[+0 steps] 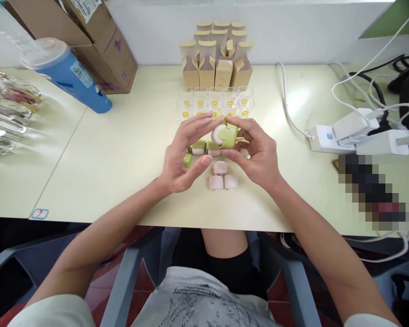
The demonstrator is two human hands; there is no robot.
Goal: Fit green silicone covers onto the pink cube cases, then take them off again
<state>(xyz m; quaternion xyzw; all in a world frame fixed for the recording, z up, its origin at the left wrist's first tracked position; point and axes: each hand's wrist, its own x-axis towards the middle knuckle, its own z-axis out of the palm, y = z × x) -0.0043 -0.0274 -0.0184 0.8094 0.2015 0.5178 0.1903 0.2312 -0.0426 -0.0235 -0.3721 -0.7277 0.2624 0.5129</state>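
My right hand [259, 152] pinches a small green plastic holder with a rounded pale-pink piece [227, 135] in it between thumb and fingers, above the table. My left hand [186, 152] curves around its left side, thumb and fingers apart; whether the fingertips touch it I cannot tell. Below the hands lie three loose pale-pink blocks [220, 176] in a small cluster. Behind them runs a row of green-and-pink pieces [198, 147], partly hidden by my hands. One green piece [187, 160] shows beneath my left palm.
Clear plastic cups [214, 101] with yellow marks stand behind my hands, with open small cardboard boxes [207, 72] farther back. At left are a blue cup [78, 77], a large carton [112, 59] and glassware [7, 113]. A white power strip [330, 137] with cables lies right.
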